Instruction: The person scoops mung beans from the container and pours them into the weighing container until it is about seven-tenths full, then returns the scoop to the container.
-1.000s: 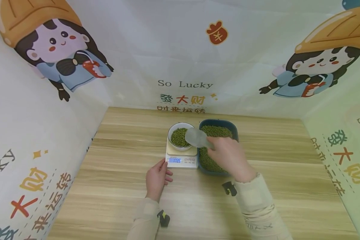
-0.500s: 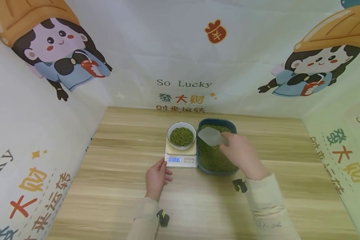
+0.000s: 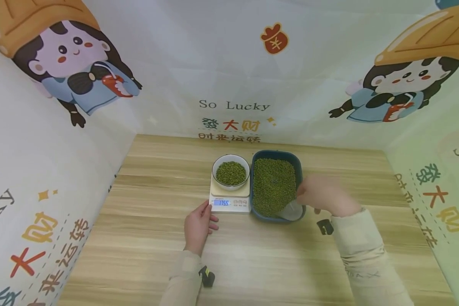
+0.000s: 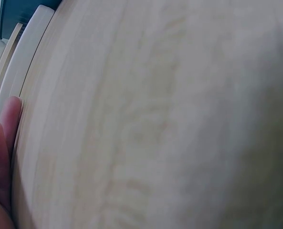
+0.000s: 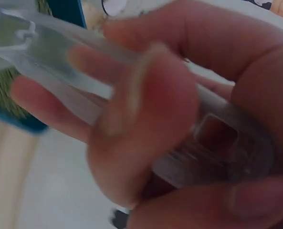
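Observation:
My right hand (image 3: 325, 196) grips a clear plastic scoop (image 3: 292, 210), whose bowl is down in the front right corner of a dark blue tub (image 3: 256, 212) of green mung beans (image 3: 273, 182). In the right wrist view my thumb and fingers wrap round the scoop's handle (image 5: 246, 148). Left of the tub, a white bowl (image 3: 215, 182) of mung beans stands on a kitchen scale (image 3: 237, 208) with a lit display. My left hand (image 3: 197, 227) rests at the scale's front left corner, fingers loosely extended. The left wrist view shows fingertips (image 4: 11, 112) touching the scale's edge.
Everything stands on a wood-grain tabletop (image 3: 157, 191). Printed fabric walls (image 3: 176, 63) close it in at the back and both sides. A few stray beans seem to lie behind the tub.
My right hand has moved the scoop from over the bowl rightward and down into the tub's front right corner. The scale's reading has risen slightly. My left hand stays in place.

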